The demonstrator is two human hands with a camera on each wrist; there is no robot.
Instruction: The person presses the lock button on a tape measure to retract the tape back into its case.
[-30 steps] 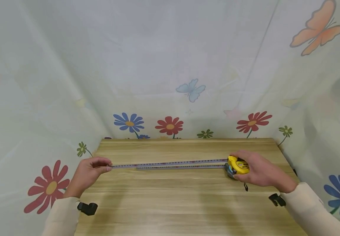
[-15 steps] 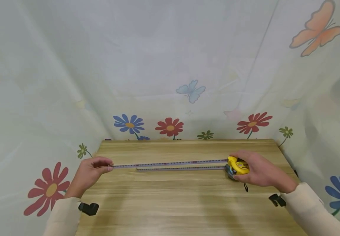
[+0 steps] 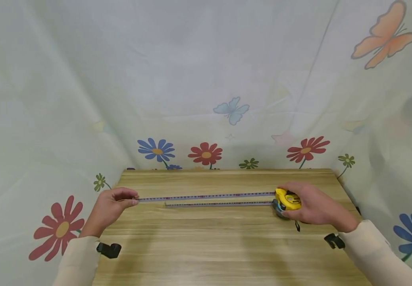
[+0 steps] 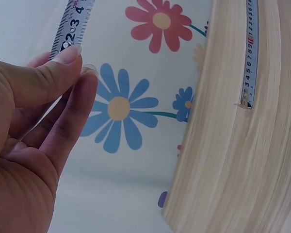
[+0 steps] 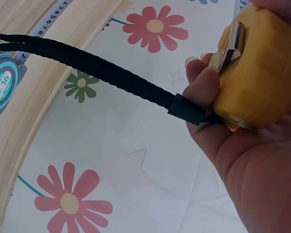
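My left hand [image 3: 111,208] pinches the end of a metal tape blade [image 3: 206,196] between thumb and fingertips; low numbers show beside the thumb in the left wrist view. The blade stretches across to a yellow tape measure [image 3: 288,199], which my right hand [image 3: 316,206] grips by its case. A metal clip and a black wrist strap [image 5: 111,73] show on that case in the right wrist view. Below, a second, grey and teal tape measure [image 5: 2,82] lies on the table, partly covered by my right hand in the head view. Its own blade [image 3: 220,204] extends left along the wood.
The wooden table [image 3: 199,246] meets a pale curtain [image 3: 191,79] printed with flowers and butterflies at its back and sides. A black wrist mount [image 3: 109,250] sits at my left cuff, another black mount [image 3: 334,240] at the right.
My left hand has shifted slightly right and up with the blade end. My right hand and the yellow tape measure have barely moved. The lower tape measure stays put.
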